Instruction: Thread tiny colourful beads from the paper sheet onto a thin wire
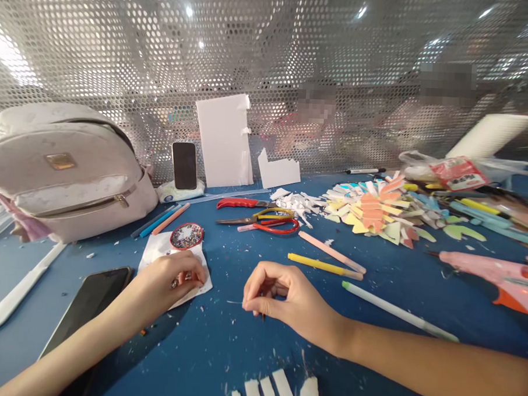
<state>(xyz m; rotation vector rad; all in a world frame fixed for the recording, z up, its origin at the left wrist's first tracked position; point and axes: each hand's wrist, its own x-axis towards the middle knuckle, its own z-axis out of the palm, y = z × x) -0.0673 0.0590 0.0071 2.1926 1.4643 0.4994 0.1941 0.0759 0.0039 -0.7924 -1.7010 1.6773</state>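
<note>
My right hand [281, 298] is closed in a pinch above the blue table [214, 347]. From its fingertips a thin, pale, needle-like sliver [235, 302] sticks out to the left. My left hand [175, 276] hovers over a white sheet of paper [154, 248], its fingers curled and thumb against the fingertips. Whatever lies between those fingers is too small or hidden to name. Just beyond that hand, a round red-rimmed dish [186, 236] with many tiny multicoloured bits rests on the paper.
Red-handled scissors [274, 223] lie beyond my hands, near white scraps [296, 204] and coloured paper pieces [373, 205]. Several markers, including a yellow one [324, 265], lie to the right. A pink glue gun [492, 272] sits far right. A phone [96, 296] and backpack [68, 172] occupy the left.
</note>
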